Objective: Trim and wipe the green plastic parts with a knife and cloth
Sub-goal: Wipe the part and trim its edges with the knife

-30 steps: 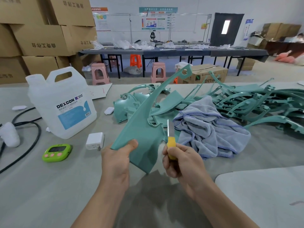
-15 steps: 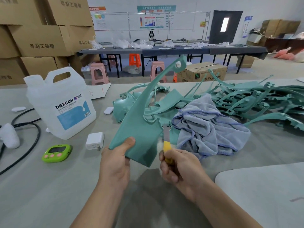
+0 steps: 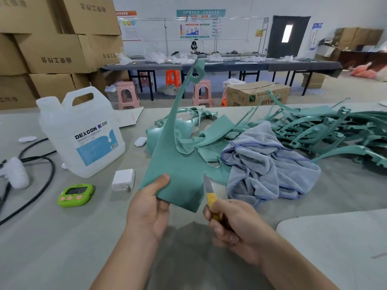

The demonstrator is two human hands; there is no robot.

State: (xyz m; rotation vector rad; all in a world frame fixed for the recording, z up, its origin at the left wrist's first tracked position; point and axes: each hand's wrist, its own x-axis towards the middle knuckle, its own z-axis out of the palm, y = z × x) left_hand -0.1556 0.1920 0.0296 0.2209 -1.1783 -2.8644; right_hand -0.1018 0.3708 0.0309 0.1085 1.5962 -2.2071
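The left hand (image 3: 146, 212) is gripping the lower edge of a green part (image 3: 178, 162), with the thumb lying flat on the near face and the fingers curling out of sight behind it. It is holding the part upright above the surface (image 3: 62, 237). The part's broad flat end is sitting in the hand, and its thin arm is rising up and away to a tab with a hole in it.

The right hand (image 3: 232, 222) is wrapping tightly round the yellow handle of a knife (image 3: 209, 193), all fingers curled. The short blade is pointing up just beside the part's right edge, near the lower corner. I cannot tell whether steel is touching plastic.

Just right of the blade, a blue-grey cloth (image 3: 268, 166) is lying crumpled on the surface, partly covering some green pieces. Behind it and to its right, a pile (image 3: 314, 130) of more green parts is spreading in a tangle toward the far edge.

To the left of the held part, a white jug (image 3: 83, 132) marked DEXCON is standing upright. A white charger (image 3: 123, 180) is lying just in front of it, with a green timer (image 3: 75, 194) nearer the person. A black cable (image 3: 41, 181) is looping along the far left.

At the lower right, a white board (image 3: 335, 243) is lying flat. Beyond the surface, brown boxes (image 3: 52, 49) are standing stacked on the left, and pink and orange stools (image 3: 127, 94) are standing on the floor.
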